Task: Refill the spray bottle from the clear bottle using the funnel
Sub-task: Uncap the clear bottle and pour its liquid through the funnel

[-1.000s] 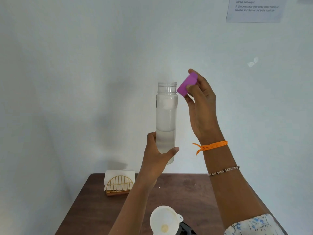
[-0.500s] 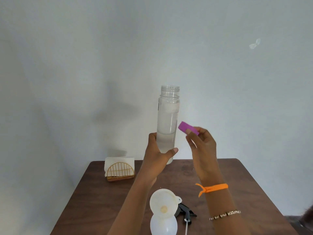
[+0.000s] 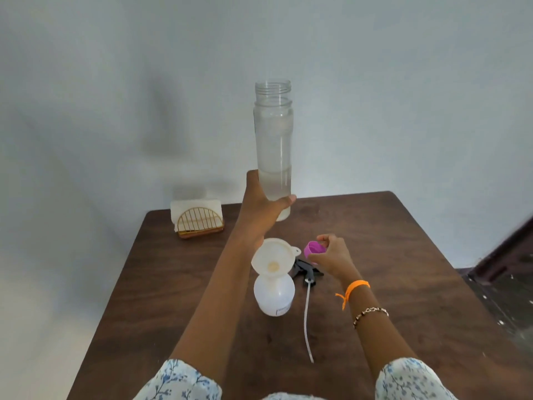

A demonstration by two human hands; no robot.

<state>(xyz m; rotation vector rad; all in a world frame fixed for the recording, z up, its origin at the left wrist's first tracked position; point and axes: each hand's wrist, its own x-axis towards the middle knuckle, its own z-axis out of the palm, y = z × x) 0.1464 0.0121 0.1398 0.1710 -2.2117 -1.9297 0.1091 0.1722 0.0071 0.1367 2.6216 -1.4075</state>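
My left hand (image 3: 261, 207) grips the lower part of the tall clear bottle (image 3: 273, 140), held upright above the table with its mouth uncapped and water in the bottom third. My right hand (image 3: 331, 256) holds the purple cap (image 3: 314, 249) low over the table, just right of the funnel. The white funnel (image 3: 272, 259) sits in the neck of the white spray bottle (image 3: 274, 294), which stands on the table between my arms. The black spray head with its long dip tube (image 3: 308, 310) lies on the table right of the spray bottle.
A brown wooden table (image 3: 403, 269) stands against a pale wall. A gold wire napkin holder with white napkins (image 3: 197, 222) sits at the far left corner. Dark floor and a dark frame show at the right edge.
My right hand has carried the purple cap from the bottle's mouth down to just above the table beside the funnel. The clear bottle stays upright in my left hand. The view tilted downward.
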